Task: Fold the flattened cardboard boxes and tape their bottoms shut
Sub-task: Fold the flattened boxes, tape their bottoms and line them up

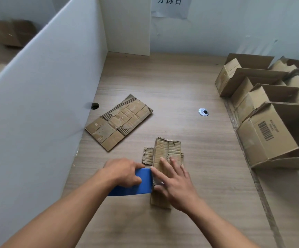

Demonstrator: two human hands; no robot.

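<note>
Now taping the bottom seam of a small folded box (pixel 163 151) on the table (pixel 207 185).
Left hand (pixel 123 171) just left of that box, fingers curled round a blue tape dispenser (pixel 145 178); right hand (pixel 175 183) flat on the box, fingers straight and spread, pressing the flaps down. Beyond the box to its left, another flattened box (pixel 118 122); well to its right, erected boxes (pixel 263 136). Likely trouble: tape laid askew or wrinkled if pulled across unsquared flaps, or the light box dragged leftward without firm pressing.
</note>
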